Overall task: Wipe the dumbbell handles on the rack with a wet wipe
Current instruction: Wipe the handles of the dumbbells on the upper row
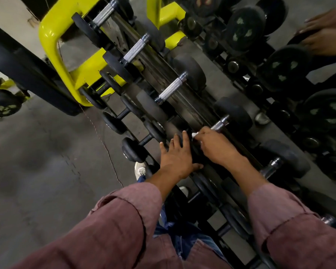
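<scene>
**Obs.: wipe at the near handle, top tier of the rack**

Left of scene: bare grey floor [37,152], a thin cord [103,140] trailing across it. A yellow frame [52,47] stands beyond the end of the rack [194,111].

Left hand [176,154]: fingers straight and spread, lying flat on the black head of a dumbbell [184,146] on the top tier. It holds nothing; judged to be bracing that weight against rolling.

Right hand [215,145]: fingers curled, pinching a small white wet wipe [194,134], only a corner of which shows past the fingertips. The hand sits on the near end of a chrome handle [220,124], covering much of it.

Further along the same tier, three more knurled handles, the nearest at [172,89], lie bare and untouched.

Far right: a second person's hands [326,35] on another weight; hold unclear.

Handling notes (judgement):
- Wipe: light, limp, damp. Likely to bunch, so it is best folded round the bar and held by thumb against fingers.
- Handles: rigid steel. Knurling will snag the cloth and trap grime; twist as well as slide.
- Dumbbells: heavy, free to roll in the cradle. Steady by the head, not the bar.
- Smooth chrome collars at the handle ends probably turn slippery when wet.
</scene>
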Demonstrator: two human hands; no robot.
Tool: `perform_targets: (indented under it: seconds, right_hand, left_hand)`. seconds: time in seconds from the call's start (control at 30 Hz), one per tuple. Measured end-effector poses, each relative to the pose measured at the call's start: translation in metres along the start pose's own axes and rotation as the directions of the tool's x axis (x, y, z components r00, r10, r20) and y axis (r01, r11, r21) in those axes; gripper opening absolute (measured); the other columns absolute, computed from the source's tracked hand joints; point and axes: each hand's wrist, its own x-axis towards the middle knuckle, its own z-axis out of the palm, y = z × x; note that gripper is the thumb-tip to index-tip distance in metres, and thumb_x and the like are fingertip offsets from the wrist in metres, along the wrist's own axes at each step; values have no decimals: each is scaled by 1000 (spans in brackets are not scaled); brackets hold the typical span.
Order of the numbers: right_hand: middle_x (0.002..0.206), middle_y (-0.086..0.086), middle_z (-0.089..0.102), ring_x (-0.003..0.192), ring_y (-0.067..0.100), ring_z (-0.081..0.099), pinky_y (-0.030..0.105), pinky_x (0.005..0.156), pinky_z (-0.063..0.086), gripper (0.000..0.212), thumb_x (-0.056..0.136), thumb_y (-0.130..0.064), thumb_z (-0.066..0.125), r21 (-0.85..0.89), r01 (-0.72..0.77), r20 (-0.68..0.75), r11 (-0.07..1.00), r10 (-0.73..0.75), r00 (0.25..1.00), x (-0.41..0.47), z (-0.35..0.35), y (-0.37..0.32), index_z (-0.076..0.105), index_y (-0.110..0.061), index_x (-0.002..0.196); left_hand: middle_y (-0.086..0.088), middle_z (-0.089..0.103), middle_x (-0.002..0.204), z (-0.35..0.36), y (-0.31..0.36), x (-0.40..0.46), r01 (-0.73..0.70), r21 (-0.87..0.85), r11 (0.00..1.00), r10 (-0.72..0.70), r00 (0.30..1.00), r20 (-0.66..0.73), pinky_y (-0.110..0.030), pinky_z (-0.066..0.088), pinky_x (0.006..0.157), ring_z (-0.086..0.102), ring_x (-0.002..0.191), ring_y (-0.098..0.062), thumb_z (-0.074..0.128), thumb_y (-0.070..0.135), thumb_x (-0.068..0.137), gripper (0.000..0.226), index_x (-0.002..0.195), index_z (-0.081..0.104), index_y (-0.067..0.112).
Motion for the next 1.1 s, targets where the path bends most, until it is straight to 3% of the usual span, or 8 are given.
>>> perform_targets:
  seconds: [0.23, 0.4, 0.57, 0.7, 0.83, 0.9, 1.0, 1.1]
  right_hand:
    - [115, -1, 55, 98, 20, 63, 37, 86, 55, 28, 94, -8, 57, 334, 20, -235, 942, 62, 970, -32, 29, 8, 69, -16, 118]
    - [105, 0, 56, 90, 13, 60, 21, 82, 47, 22, 88, -3, 60, 473, -105, -323, 875, 283, 903, -35, 37, 10, 70, -19, 100]
    - [76, -11, 67, 77, 8, 64, 19, 68, 43, 15, 82, -8, 68, 703, -330, -156, 630, 589, 793, -25, 39, 1, 67, -22, 78]
    - [73, -6, 66, 73, 11, 58, 22, 54, 30, 15, 82, -14, 69, 684, -444, -60, 579, 651, 757, -24, 47, -2, 63, -23, 72]
    - [80, 2, 74, 78, 19, 68, 32, 68, 53, 8, 82, -23, 71, 750, -483, 44, 452, 694, 719, -16, 58, 2, 69, -17, 76]
    - [83, 4, 75, 80, 20, 71, 40, 76, 59, 13, 83, -24, 72, 809, -477, 146, 343, 670, 728, -9, 66, 8, 72, -12, 88]
    - [102, 9, 74, 92, 22, 71, 45, 87, 59, 27, 86, -10, 67, 904, -422, 295, 67, 615, 732, -1, 68, 13, 65, -15, 113]
    - [91, 6, 68, 84, 19, 66, 32, 73, 57, 37, 90, 8, 55, 946, -244, 323, -212, 620, 715, -1, 54, 15, 54, -22, 112]
  left_hand:
    - [-20, 1, 168, 1, 1, 0, -6, 46, 999, 7, 1000, -19, -63, 4, 122, 8, 156, -32, 59, 77, 83, 126, 159, -20, 14]
    - [-20, 3, 168, 3, 0, 1, -8, 57, 998, 10, 1000, -29, -62, 6, 123, 8, 156, -33, 58, 79, 81, 127, 159, -19, 14]
    - [-19, 4, 168, 3, 1, 0, 9, 72, 997, -6, 999, -37, -62, 6, 122, 9, 156, -33, 58, 80, 81, 128, 159, -19, 15]
    - [-19, 4, 168, 3, 1, 0, 8, 69, 998, -6, 999, -39, -62, 7, 123, 9, 156, -32, 59, 79, 81, 127, 159, -18, 15]
    - [-19, 5, 168, 4, 1, 1, 3, 69, 998, 1, 998, -57, -63, 8, 123, 10, 156, -32, 59, 80, 80, 128, 159, -18, 15]
    - [-19, 5, 168, 4, 0, 1, 0, 59, 998, 3, 999, -53, -63, 7, 123, 10, 156, -32, 59, 80, 80, 128, 159, -18, 15]
    - [-19, 4, 168, 4, 1, 0, 2, 49, 999, 1, 999, -45, -64, 6, 122, 8, 156, -32, 60, 80, 80, 128, 159, -19, 16]
    - [-19, 4, 168, 3, 2, 0, 5, 51, 999, -3, 999, -44, -64, 6, 122, 8, 156, -32, 59, 80, 80, 128, 159, -19, 16]
